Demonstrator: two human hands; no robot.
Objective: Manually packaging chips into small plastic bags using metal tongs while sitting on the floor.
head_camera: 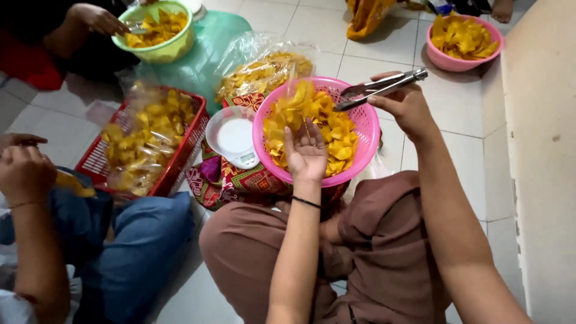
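In the middle of the frame the left hand [306, 153] lies open, fingers wide, over the chips [336, 141] in the pink basket [366, 123], while the right hand [405, 105] grips metal tongs [381, 87] above; better to lower the tongs slowly, so that no chips break.

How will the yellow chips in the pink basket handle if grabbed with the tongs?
The yellow chips look thin and curled, so probably brittle and light. Loosely heaped in the pink basket, they would likely slide apart. The metal tongs in the right hand may crush them if squeezed hard.
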